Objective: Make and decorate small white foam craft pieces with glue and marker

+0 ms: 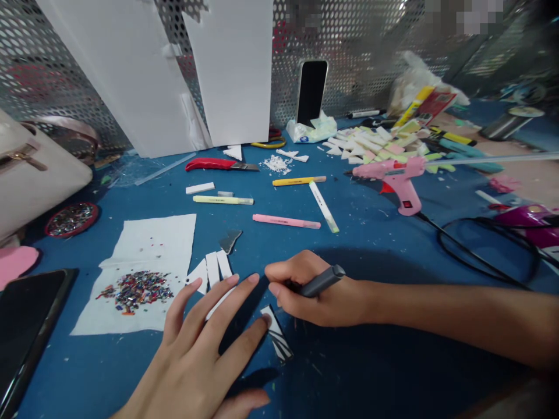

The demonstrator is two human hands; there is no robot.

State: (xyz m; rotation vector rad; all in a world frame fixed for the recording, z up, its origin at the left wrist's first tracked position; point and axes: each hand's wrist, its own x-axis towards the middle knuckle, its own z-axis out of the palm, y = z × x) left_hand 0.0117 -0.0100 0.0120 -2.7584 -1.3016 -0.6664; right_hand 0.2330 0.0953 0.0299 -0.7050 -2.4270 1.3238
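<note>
My right hand [312, 294] grips a dark grey marker [322, 281], its tip down near a small white strip with black stripes [278, 336] lying on the blue table [358, 372]. My left hand [205, 343] lies flat with fingers spread, and its index fingertip presses the upper end of that strip. Just beyond my left fingers lie three plain white foam strips [212, 269] and a small grey shard [230, 240].
A white paper sheet [148, 244] carries a heap of coloured beads [135, 289]. Pens [286, 221], a red cutter [216, 165], a pink glue gun [395, 174] with black cable [480, 256], foam offcuts [375, 145], a propped phone [311, 92], white boards [236, 70] and a dark tablet [26, 326] surround the work spot.
</note>
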